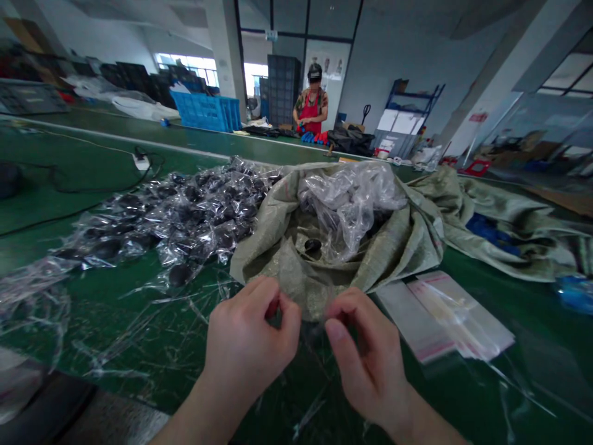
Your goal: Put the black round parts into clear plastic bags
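My left hand (250, 334) and my right hand (365, 352) are close together over the green table (115, 309), both pinched on a thin clear plastic bag (311, 324) stretched between them. Just beyond them lies an open grey-green woven sack (370, 247) with crumpled clear plastic (352, 198) and a small black round object (313, 245) inside. To the left spreads a pile of black round pieces in clear bags (185, 216).
A stack of flat clear bags with pink strips (445, 315) lies right of my hands. More woven sacking (500, 228) covers the right side. A power strip and cables (141, 162) lie far left. A person in a red apron (311, 108) works at the far table, near blue crates (206, 111).
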`<state>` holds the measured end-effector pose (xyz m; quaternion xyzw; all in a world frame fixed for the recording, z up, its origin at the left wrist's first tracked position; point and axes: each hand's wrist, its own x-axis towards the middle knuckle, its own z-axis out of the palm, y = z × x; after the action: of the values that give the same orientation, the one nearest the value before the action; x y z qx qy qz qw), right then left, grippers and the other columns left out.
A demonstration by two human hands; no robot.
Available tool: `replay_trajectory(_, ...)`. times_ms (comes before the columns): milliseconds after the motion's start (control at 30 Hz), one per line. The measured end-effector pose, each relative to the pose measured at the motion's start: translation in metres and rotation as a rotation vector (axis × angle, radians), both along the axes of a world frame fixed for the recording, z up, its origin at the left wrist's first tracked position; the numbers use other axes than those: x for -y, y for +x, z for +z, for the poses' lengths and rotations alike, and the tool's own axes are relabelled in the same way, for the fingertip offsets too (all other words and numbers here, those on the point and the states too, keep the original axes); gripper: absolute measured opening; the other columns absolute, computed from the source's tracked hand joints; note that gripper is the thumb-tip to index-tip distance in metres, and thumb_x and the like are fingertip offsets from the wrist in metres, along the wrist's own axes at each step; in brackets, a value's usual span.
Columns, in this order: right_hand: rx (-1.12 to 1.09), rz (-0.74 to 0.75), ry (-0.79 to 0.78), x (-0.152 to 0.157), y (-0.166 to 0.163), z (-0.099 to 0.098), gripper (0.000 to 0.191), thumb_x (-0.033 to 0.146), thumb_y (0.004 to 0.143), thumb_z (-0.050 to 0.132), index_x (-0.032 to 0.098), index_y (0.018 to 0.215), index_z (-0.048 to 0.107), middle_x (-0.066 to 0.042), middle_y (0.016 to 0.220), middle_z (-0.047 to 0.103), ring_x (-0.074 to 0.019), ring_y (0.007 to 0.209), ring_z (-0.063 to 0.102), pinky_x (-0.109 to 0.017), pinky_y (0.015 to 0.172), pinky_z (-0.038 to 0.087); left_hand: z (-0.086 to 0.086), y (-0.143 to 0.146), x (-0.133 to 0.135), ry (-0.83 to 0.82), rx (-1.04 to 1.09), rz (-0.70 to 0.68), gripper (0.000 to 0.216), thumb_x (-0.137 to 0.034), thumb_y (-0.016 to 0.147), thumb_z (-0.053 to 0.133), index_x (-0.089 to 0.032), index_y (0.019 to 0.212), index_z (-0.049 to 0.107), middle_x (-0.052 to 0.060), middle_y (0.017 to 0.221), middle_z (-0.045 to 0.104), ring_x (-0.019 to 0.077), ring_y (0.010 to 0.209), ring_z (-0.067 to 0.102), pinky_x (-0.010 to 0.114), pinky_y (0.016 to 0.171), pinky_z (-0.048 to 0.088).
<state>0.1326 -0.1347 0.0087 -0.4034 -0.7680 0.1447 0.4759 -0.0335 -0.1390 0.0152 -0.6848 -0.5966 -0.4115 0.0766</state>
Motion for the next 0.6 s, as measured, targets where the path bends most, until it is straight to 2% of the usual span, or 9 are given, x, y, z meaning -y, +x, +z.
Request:
replay_trajectory(33, 0.009, 0.031, -0.018, -0.018, 0.002, -0.003, 0.017, 0.025, 0.093, 0.045, 0.019, 0.081, 0.055, 0.000, 0.068, 0.054, -0.0127, 0.060, 0.052, -0.024, 0.056, 0.042, 0.000, -0.006, -0.004, -0.025, -0.005, 0.027, 0.028, -0.019, 0.079, 0.048, -0.019, 0.055, 0.034, -0.004, 0.052, 0.036, 0.0081, 0.046, 0.035, 0.024, 0.049, 0.026)
replay_trajectory(133, 0.171, -0.180, -0.022, -0.096, 0.000, -0.019, 0.021, 0.027, 0.093, 0.045, 0.018, 0.082, 0.060, -0.004, 0.076, 0.063, -0.0158, 0.069, 0.058, -0.028, 0.068, 0.046, 0.001, -0.024, -0.014, -0.108, -0.003, 0.110, 0.028, -0.023, 0.078, 0.049, -0.019, 0.054, 0.035, -0.004, 0.051, 0.037, 0.0087, 0.047, 0.035, 0.024, 0.050, 0.026)
replay_trajectory(233, 0.545, -0.239, -0.122, -0.176, -0.014, -0.037, 0.022, 0.028, 0.090, 0.050, 0.014, 0.092, 0.067, -0.014, 0.095, 0.069, -0.0234, 0.093, 0.063, -0.033, 0.084, 0.047, 0.002, -0.036, -0.019, -0.178, -0.007, 0.156, 0.027, -0.026, 0.077, 0.048, -0.019, 0.054, 0.036, -0.003, 0.051, 0.040, 0.0092, 0.048, 0.035, 0.025, 0.052, 0.026)
replay_trajectory(300, 0.821, -0.219, -0.244, -0.211, -0.025, -0.046, 0.027, 0.028, 0.087, 0.054, 0.011, 0.102, 0.068, -0.019, 0.108, 0.068, -0.0277, 0.103, 0.063, -0.035, 0.089, 0.046, 0.002, -0.040, -0.020, -0.216, -0.013, 0.174, 0.027, -0.027, 0.077, 0.048, -0.019, 0.054, 0.037, -0.003, 0.052, 0.041, 0.0096, 0.049, 0.035, 0.025, 0.052, 0.026)
replay_trajectory(400, 1.035, -0.179, -0.361, -0.231, -0.037, -0.053, 0.028, 0.022, 0.077, 0.064, 0.009, 0.101, 0.071, -0.022, 0.107, 0.069, -0.0333, 0.104, 0.064, -0.038, 0.086, 0.048, 0.000, -0.044, -0.018, -0.257, -0.021, 0.180, 0.026, -0.028, 0.077, 0.048, -0.019, 0.054, 0.039, -0.002, 0.052, 0.043, 0.0098, 0.049, 0.036, 0.025, 0.052, 0.026)
replay_trajectory(467, 1.062, -0.177, -0.378, -0.230, -0.037, -0.053, 0.028, 0.018, 0.071, 0.068, 0.008, 0.097, 0.072, -0.024, 0.104, 0.069, -0.0356, 0.100, 0.066, -0.039, 0.083, 0.050, -0.001, -0.046, -0.018, -0.273, -0.024, 0.178, 0.026, -0.029, 0.077, 0.048, -0.019, 0.054, 0.040, -0.002, 0.052, 0.044, 0.0100, 0.049, 0.037, 0.026, 0.053, 0.025)
replay_trajectory(600, 1.047, -0.210, -0.327, -0.218, -0.022, -0.054, 0.032, 0.021, 0.073, 0.066, 0.007, 0.102, 0.069, -0.026, 0.113, 0.064, -0.0341, 0.100, 0.065, -0.040, 0.085, 0.050, -0.003, -0.046, -0.018, -0.297, -0.020, 0.172, 0.025, -0.029, 0.077, 0.049, -0.019, 0.055, 0.042, -0.001, 0.054, 0.046, 0.0104, 0.050, 0.038, 0.026, 0.053, 0.025)
